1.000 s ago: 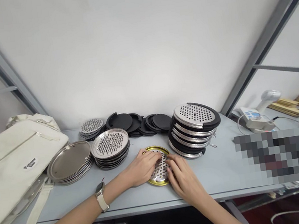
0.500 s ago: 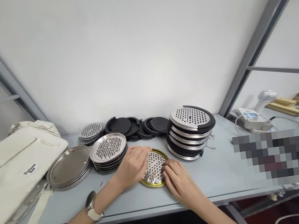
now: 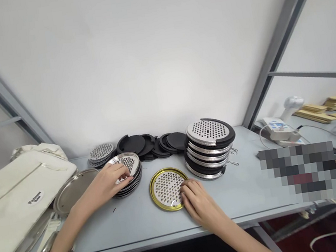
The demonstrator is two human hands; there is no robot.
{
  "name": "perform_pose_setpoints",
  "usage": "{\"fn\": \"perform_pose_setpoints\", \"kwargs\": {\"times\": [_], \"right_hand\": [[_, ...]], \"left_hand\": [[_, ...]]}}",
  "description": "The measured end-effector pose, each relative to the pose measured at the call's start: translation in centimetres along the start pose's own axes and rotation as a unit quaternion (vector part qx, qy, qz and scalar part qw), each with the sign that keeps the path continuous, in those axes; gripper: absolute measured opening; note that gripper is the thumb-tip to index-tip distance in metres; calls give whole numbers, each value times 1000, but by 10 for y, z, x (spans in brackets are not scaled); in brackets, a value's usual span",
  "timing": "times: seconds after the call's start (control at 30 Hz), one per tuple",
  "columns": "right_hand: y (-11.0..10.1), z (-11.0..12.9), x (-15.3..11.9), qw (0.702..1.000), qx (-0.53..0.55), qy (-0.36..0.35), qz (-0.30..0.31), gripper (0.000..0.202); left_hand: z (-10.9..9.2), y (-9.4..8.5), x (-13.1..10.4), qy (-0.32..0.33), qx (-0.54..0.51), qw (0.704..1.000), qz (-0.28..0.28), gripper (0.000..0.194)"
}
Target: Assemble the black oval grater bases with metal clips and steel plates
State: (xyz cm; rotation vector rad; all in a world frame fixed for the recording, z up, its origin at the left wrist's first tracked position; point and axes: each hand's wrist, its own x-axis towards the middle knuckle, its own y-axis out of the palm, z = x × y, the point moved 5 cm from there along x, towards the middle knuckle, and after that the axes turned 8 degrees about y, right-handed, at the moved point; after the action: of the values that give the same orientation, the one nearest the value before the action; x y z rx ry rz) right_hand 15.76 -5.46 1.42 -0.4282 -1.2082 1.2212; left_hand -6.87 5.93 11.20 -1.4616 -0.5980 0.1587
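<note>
A round metal grater disc [image 3: 166,189] lies flat in a gold-rimmed ring [image 3: 156,200] at the middle of the table. My right hand [image 3: 201,204] holds this ring's right edge, its fingers bent over the rim. Further left, my left hand [image 3: 107,183] reaches over a stack of silver-rimmed grater discs [image 3: 136,184]. Its loosely bent fingers lie over the top disc [image 3: 131,161], and nothing appears lifted. Where the left thumb sits is hidden. Partly behind the left forearm are plain round metal plates [image 3: 78,188].
Black round covers [image 3: 176,140] and loose grater plates [image 3: 101,151] lie along the wall. To the right stands a tall pile of black-and-silver grater lids [image 3: 210,149] with wire clips. A cream bag [image 3: 13,202] occupies the left; a white device [image 3: 281,129] with cables sits at right.
My left hand has left the gold-rimmed grater and moved left onto the silver-rimmed stack. My right hand stays at the gold rim. The view has shifted slightly.
</note>
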Motion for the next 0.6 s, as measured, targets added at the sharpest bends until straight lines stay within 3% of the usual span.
{"fn": "perform_pose_setpoints", "kwargs": {"times": [0.1, 0.2, 0.27, 0.4, 0.53, 0.6], "right_hand": [[0, 0, 0, 1000, -1, 4, 2, 16], [1, -1, 1, 1000, 0, 6, 6, 16], [1, -2, 1, 1000, 1, 7, 8, 16], [2, -3, 0, 1000, 15, 10, 4, 18], [-1, -6, -3, 999, 20, 28, -41, 36], [-3, -6, -5, 998, 23, 17, -63, 41]], "left_hand": [[-2, -6, 1, 14, 31, 999, -31, 24], [6, -24, 2, -13, 99, 988, -118, 20], [12, -40, 0, -47, 137, 966, -212, 18], [6, -70, -15, -112, 160, 879, -436, 11], [-21, -72, -15, -126, 34, 867, -480, 11], [-30, -62, -8, -160, -66, 877, -449, 15]]}}
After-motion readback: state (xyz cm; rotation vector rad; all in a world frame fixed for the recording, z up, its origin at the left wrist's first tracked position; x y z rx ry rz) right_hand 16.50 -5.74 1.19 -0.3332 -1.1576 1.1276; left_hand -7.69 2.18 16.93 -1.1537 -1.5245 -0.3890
